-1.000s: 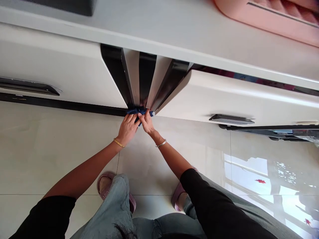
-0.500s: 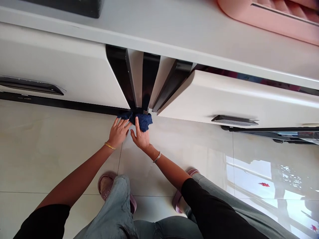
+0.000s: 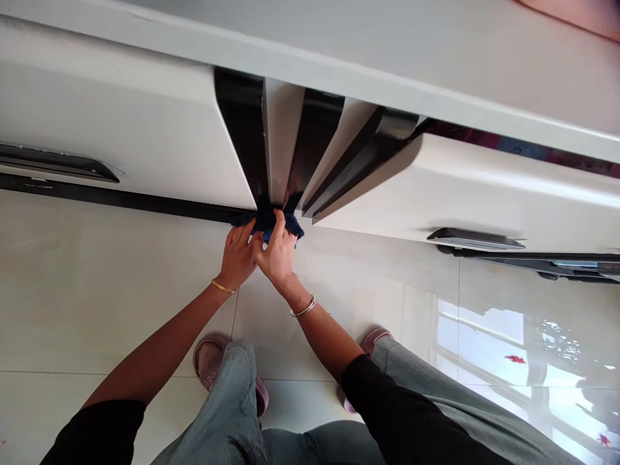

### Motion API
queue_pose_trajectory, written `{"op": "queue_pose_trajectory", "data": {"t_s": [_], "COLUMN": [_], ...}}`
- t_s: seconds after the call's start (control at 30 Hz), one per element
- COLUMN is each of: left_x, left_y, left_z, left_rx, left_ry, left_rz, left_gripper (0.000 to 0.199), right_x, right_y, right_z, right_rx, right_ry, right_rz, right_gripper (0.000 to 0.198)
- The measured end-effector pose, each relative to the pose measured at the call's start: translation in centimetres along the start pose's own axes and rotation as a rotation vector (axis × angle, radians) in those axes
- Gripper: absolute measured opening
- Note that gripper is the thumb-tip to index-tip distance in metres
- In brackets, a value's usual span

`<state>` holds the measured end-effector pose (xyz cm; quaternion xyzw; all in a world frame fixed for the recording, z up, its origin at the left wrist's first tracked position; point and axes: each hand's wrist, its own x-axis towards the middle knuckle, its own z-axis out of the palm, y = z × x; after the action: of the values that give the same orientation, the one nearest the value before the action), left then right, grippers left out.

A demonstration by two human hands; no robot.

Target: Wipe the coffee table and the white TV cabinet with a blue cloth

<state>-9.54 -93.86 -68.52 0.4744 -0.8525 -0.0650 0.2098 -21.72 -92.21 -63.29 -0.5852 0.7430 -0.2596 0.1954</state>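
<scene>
A dark blue cloth [image 3: 294, 225] is bunched at the foot of the black-and-white striped panel [image 3: 317, 126] in the middle of the cabinet. My right hand [image 3: 278, 259] grips the cloth, its index finger stretched forward over it and the other fingers partly hidden. Close beside it, my left hand [image 3: 237, 259] has its fingertips on the cloth's left part. The two hands touch or nearly touch at the thumbs. Parts of the cloth reach up against the lower ends of the black strips.
White drawer fronts flank the panel, with a dark handle on the left [image 3: 58, 161] and another on the right [image 3: 477, 238]. A grey-white cabinet top [image 3: 339, 51] overhangs them. A black flat object [image 3: 547, 263] lies under the right drawer. My slippered feet stand on the glossy tile floor [image 3: 121, 290].
My right hand has pushed the cloth slightly up and against the strips' base. The left hand has shifted a little right, closer to it. The view has moved nearer the cabinet.
</scene>
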Motion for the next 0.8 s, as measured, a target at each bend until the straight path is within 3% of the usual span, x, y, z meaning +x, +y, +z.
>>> {"op": "queue_pose_trajectory", "data": {"t_s": [0.17,0.33,0.53,0.8], "left_x": [-0.3,-0.5,-0.8,-0.2], "left_y": [-0.1,0.1,0.5,0.4], "left_z": [0.0,-0.3,-0.3,0.0], "left_rx": [-0.036,0.005,-0.016,-0.029], "left_ry": [-0.059,-0.083,-0.086,-0.036], "left_rz": [-0.014,0.049,0.058,0.063], "left_gripper": [0.029,0.037,0.039,0.032], "right_x": [0.9,0.6,-1.2,0.5], "right_y": [0.5,2.4,3.3,1.7], "right_z": [-1.5,-2.9,-2.4,-1.2], "right_rx": [-0.263,-0.346,-0.318,-0.243], "right_ry": [-0.193,-0.292,-0.344,-0.338], "right_rz": [-0.097,-0.220,-0.189,-0.087], "right_gripper": [0.073,0.075,0.078,0.089]}}
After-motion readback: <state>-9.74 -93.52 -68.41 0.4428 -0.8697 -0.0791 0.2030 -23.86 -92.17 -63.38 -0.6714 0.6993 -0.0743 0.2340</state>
